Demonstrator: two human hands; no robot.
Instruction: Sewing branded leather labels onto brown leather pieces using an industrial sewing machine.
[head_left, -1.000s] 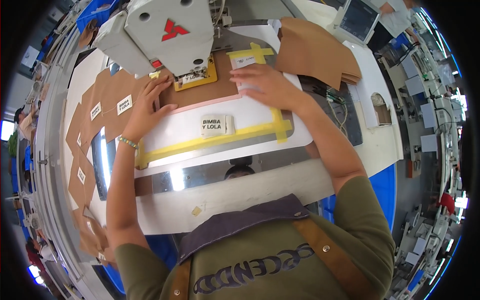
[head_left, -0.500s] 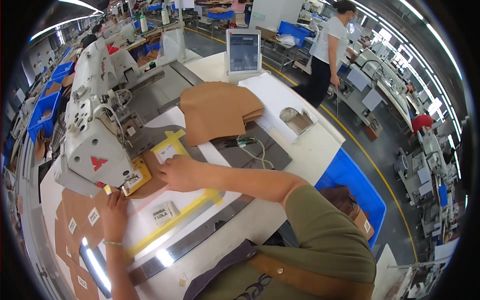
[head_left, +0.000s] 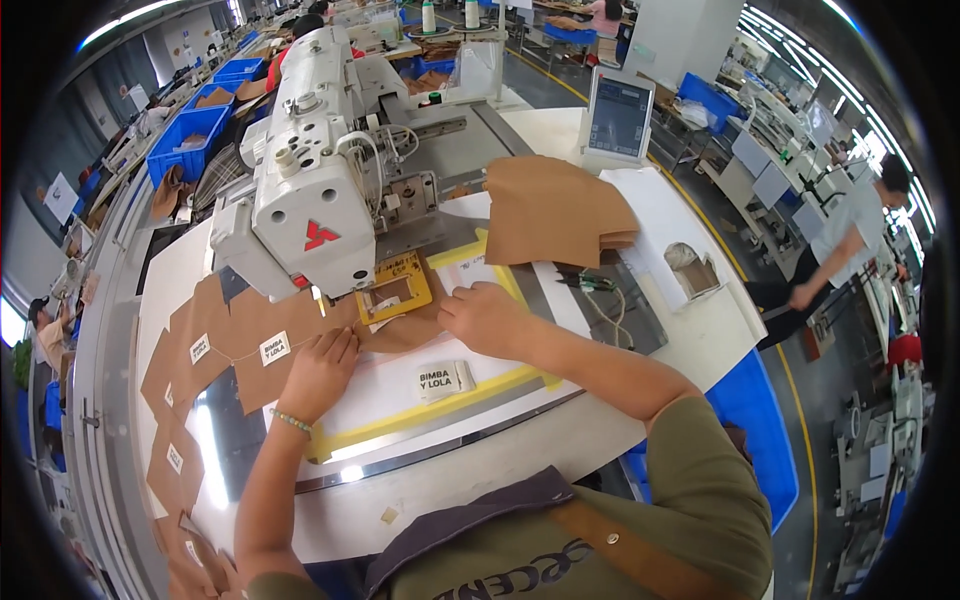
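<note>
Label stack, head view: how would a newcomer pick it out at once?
Find the white sewing machine, then the white sheet before it, crossed by yellow tape. The label stack lies there, just inside the tape, below the right hand in the picture. Unlike the single labels on brown pieces at left, it is a pile on white.

Brown piece (head_left: 402, 334) — partly covered
Yellow frame (head_left: 418, 291) and right hand (head_left: 487, 318) overlap it; left sleeve (head_left: 282, 588) is cut off below — screen (head_left: 616, 118) text too small.
</note>
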